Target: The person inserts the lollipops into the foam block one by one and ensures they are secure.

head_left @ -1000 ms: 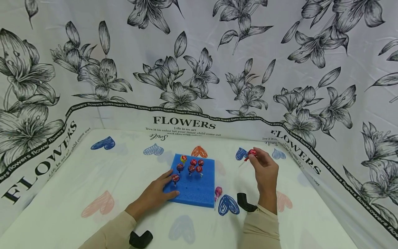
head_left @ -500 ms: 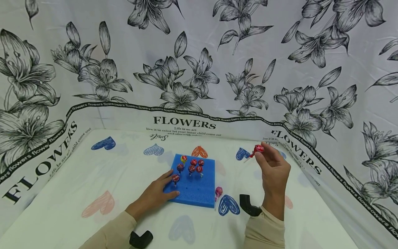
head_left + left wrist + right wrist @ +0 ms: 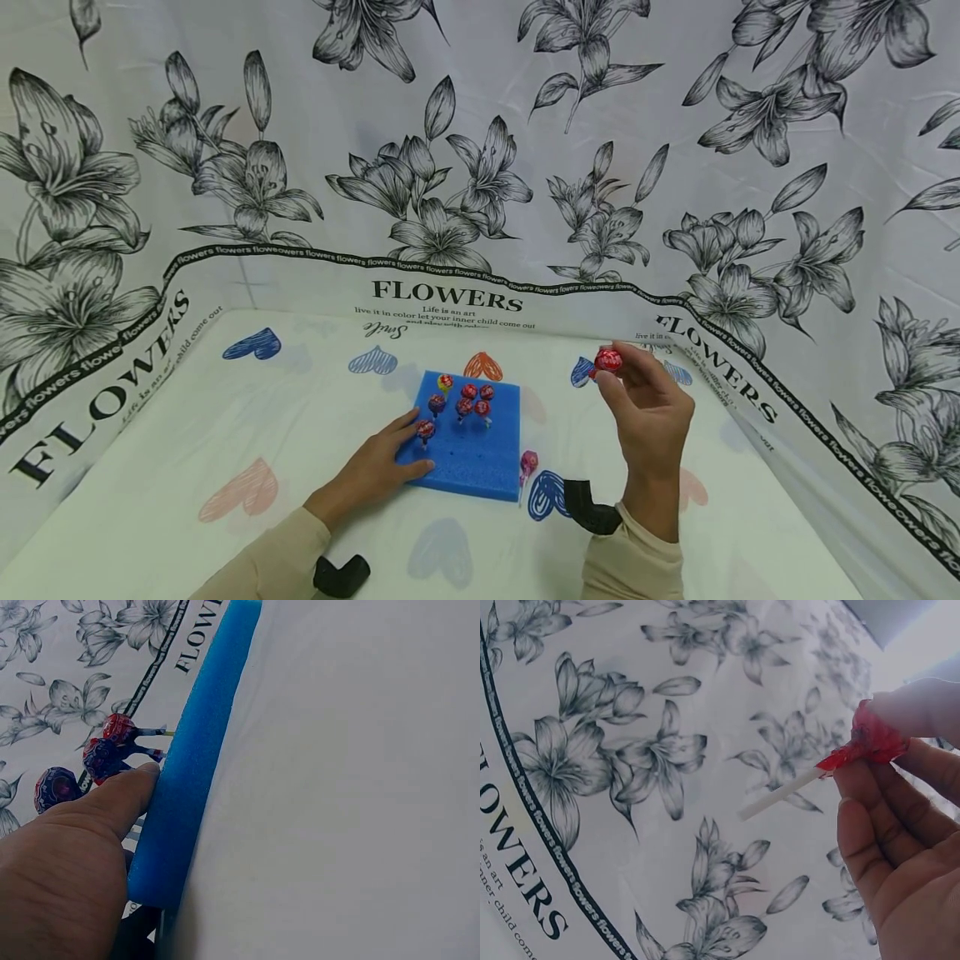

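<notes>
A red-wrapped lollipop (image 3: 608, 359) is pinched by its head between the thumb and fingers of my right hand (image 3: 651, 417), raised right of the foam block. Its bare white stick (image 3: 780, 793) points away from the palm in the right wrist view. My left hand (image 3: 372, 467) rests spread on the left edge of the blue foam block (image 3: 468, 458), its thumb lying near the front. Several wrapped lollipops (image 3: 464, 407) stand upright in the block's back and left parts. In the left wrist view, the thumb (image 3: 124, 799) touches the foam near purple and red lollipops (image 3: 101, 757).
A pink lollipop (image 3: 529, 463) lies on the heart-printed white cloth (image 3: 337, 542) just right of the block. Flower-printed fabric (image 3: 480, 192) rises behind and at the sides. Black wrist mounts (image 3: 592, 510) sit at both sleeves.
My right hand moved right with the red lollipop, then came back a little left, and the lollipop has turned so its stick hardly shows. The left hand and block stayed put.
</notes>
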Demonstrator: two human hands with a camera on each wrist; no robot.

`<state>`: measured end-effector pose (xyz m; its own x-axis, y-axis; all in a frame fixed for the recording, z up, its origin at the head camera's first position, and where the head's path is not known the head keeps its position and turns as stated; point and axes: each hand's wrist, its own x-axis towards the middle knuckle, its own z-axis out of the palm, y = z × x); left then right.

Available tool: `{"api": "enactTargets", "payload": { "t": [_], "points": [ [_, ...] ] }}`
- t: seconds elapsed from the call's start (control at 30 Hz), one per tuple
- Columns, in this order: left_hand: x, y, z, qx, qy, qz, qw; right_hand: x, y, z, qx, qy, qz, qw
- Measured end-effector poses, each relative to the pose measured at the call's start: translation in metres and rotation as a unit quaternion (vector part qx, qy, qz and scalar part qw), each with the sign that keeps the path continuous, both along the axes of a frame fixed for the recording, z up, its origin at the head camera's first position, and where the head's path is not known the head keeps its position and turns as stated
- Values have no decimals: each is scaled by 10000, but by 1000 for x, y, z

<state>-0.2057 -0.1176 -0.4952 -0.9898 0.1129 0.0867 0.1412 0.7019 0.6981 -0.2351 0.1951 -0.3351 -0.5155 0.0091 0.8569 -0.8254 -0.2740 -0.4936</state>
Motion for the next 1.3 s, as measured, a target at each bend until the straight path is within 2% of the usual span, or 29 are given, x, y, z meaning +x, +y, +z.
{"api": "enactTargets", "payload": {
  "t": [0.23, 0.43, 0.67, 0.87, 1.13, 1.3],
  "points": [
    [1, 0, -1, 14, 9, -28, 10000, 5, -19, 4, 347, 424, 348, 9979],
    [1, 0, -2, 27, 20, -49, 10000, 8, -34, 5, 650, 535, 330, 9959],
    [2, 0, -2, -13, -18, -49, 10000, 8, -49, -2, 1124, 494, 194, 9922],
    [1, 0, -4, -3, 47, -58, 10000, 2, -60, -13, 1376, 285, 167, 9899],
    [0, -2, -4, 32, 208, -206, 9996, -11, -75, -36, 1918, -324, 86, 9809],
    [0, -2, -1, 42, 203, -179, 9996, -9, -84, -40, 2173, -593, 193, 9741]
  ]
}}
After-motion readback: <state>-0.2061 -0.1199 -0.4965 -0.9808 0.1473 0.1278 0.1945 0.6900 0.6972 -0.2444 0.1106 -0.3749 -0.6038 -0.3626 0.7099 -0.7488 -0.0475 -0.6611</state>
